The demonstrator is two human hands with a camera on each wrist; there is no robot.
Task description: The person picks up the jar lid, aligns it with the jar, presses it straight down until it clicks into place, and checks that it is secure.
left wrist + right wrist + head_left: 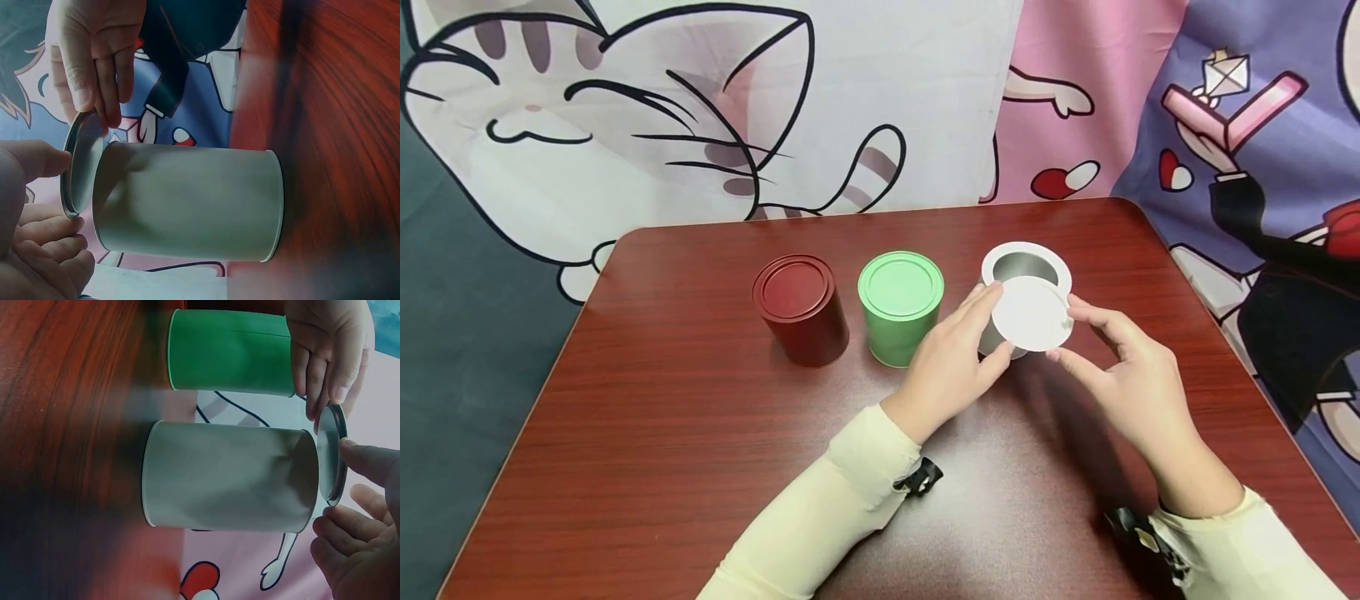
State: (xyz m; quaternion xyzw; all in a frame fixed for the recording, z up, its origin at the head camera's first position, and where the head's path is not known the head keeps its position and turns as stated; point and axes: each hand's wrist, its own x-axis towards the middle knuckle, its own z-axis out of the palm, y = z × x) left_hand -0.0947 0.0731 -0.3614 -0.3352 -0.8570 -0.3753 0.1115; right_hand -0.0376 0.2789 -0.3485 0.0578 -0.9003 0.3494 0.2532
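Observation:
A round white lid (1032, 315) is held by its edges over the near side of the open mouth of a white can (1063, 267). My left hand (951, 362) pinches the lid's left edge between thumb and fingers. On the opposite edge, my right hand (1131, 387) grips it the same way. Seen from the left wrist, the lid (86, 164) stands slightly apart from the can's top, its hollow underside facing the upright can (194, 203). The right wrist view shows the lid (332, 455) close to the rim of the can (228, 478).
Left of the white can stands a green can (900, 304) with its lid on. A dark red can (801, 312), also lidded, is farther left. All stand on a reddish-brown wooden table (662, 467). Behind it hangs a cartoon-printed cloth (925, 75).

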